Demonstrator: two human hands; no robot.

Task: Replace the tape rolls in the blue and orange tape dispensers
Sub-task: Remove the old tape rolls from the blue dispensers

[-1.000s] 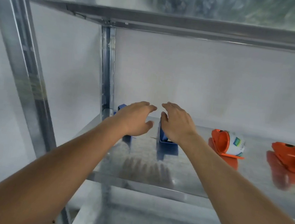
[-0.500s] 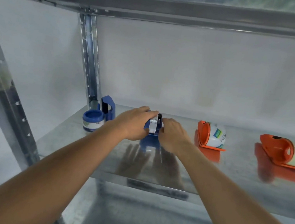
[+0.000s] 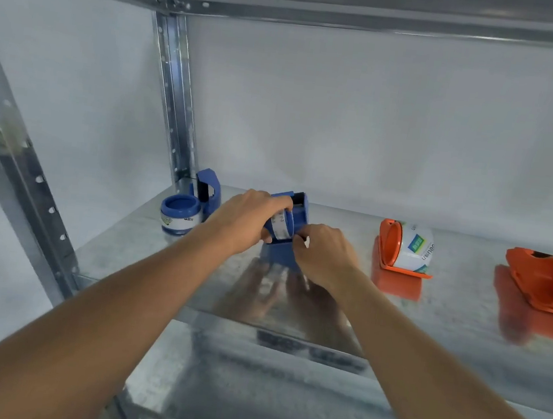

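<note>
While both hands work at mid-shelf, head view: left hand [image 3: 250, 218] grips curled over a blue tape dispenser [image 3: 288, 231] standing on the metal shelf [image 3: 324, 318]; right hand [image 3: 323, 254] pinches its near edge. White printed roll sits inside. Second blue dispenser [image 3: 206, 191] at rear left, blue-capped roll [image 3: 180, 214] beside; two orange dispensers [image 3: 401, 251] [image 3: 543, 279] right.

On the shelf [image 3: 326, 304], one dispenser [image 3: 288, 231] stands mid-left between the left hand [image 3: 249, 220] and right hand [image 3: 327, 249]. Behind-left, by the upright post [image 3: 174, 94], sit a tape roll [image 3: 180, 215] and what seems another dispenser [image 3: 207, 191]. Two more dispensers [image 3: 405, 249] [image 3: 542, 282] lie right.
</note>
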